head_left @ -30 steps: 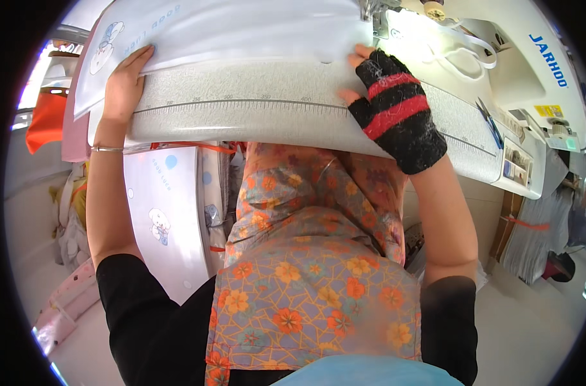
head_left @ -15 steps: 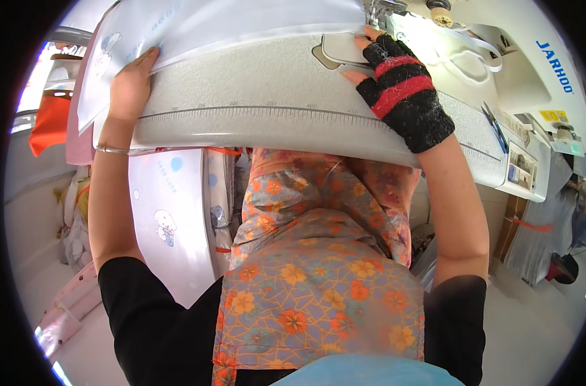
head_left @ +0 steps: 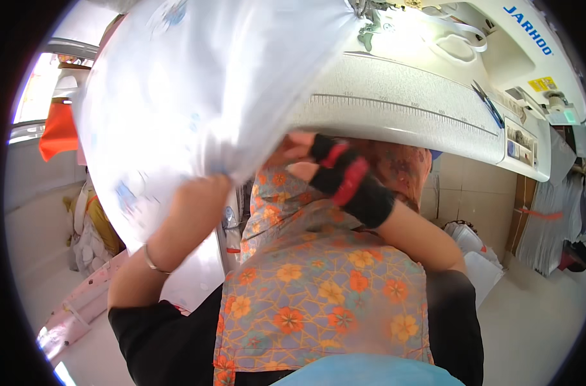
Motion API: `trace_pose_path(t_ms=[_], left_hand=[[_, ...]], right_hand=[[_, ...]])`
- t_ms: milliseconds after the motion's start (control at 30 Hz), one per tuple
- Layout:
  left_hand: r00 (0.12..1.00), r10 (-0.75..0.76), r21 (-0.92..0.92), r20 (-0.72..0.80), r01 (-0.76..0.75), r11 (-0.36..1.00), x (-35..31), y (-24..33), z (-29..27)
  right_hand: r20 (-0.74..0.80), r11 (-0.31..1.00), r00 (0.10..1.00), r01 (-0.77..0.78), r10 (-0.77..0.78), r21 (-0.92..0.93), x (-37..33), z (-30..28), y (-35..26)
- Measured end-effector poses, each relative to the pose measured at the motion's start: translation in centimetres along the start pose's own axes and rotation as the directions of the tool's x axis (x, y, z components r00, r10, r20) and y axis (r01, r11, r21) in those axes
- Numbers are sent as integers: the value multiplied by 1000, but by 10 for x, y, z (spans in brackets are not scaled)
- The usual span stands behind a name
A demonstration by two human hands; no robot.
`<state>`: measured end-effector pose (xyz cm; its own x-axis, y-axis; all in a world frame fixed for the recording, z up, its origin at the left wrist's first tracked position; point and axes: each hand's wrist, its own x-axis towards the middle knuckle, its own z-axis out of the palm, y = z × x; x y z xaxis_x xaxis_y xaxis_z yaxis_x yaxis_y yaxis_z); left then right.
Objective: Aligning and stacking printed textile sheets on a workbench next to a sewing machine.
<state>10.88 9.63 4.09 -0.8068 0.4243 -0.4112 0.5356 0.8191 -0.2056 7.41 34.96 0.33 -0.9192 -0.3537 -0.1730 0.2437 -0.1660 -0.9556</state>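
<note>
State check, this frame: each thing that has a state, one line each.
white fabric piece: lifted off the table, bunched, gripped along its lower edge
left hand: closed on the fabric
right hand: gloved, fingers pinching the fabric edge
scissors: closed, lying on the sewing table

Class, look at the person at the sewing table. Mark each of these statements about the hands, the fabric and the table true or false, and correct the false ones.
1. The right hand wears a black fingerless glove with red stripes. True.
2. The large white printed fabric lies flat on the table. False: it is lifted and bunched off the table's near edge.
3. The left hand grips the lower part of the fabric. True.
4. The left wrist is bare. False: it wears a thin metal bangle.
5. A printed ruler scale runs along the white sewing table. True.
</note>
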Motion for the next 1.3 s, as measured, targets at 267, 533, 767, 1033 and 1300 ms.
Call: trace_pose_path(t_ms=[267, 533, 767, 1033, 1300], left_hand=[[813, 575, -300, -92, -573, 763, 65, 63, -41], [564, 54, -132, -824, -284, 950, 250, 29, -82], [637, -38, -225, -770, -215, 950, 267, 30, -62], [663, 50, -155, -747, -246, 957, 231, 37, -56], [614, 63, -168, -787, -312, 935, 238, 23, -64]], right_hand=[[50, 963, 962, -269, 270, -21, -29, -6, 22], [65, 917, 957, -290, 284, 274, -37, -36, 54], [21, 958, 966, -257, 256, 131, -17, -57, 88], [-95, 925, 957, -288, 273, -249, -15, -71, 160], [198, 973, 957, -189, 212, -129, -1, -69, 179]])
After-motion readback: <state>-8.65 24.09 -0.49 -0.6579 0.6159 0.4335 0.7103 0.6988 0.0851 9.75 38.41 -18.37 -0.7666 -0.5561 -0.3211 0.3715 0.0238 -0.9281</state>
